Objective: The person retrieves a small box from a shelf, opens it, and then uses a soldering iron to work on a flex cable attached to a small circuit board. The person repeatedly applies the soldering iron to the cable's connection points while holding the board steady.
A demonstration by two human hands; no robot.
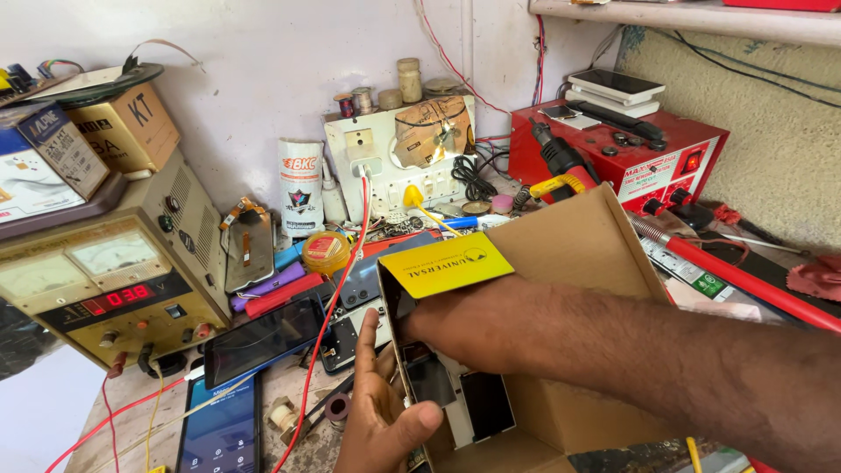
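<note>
Brown cardboard box (578, 263), left hand (377, 412) gripping its front edge, right hand (438, 324) inside, grip hidden, yellow flap (447, 263) up

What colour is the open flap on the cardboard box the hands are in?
Bright yellow flap with dark print; the box itself is plain brown. Head view.

white wall (245, 61), cluttered workbench (131, 412), high shelf (692, 17)
</note>
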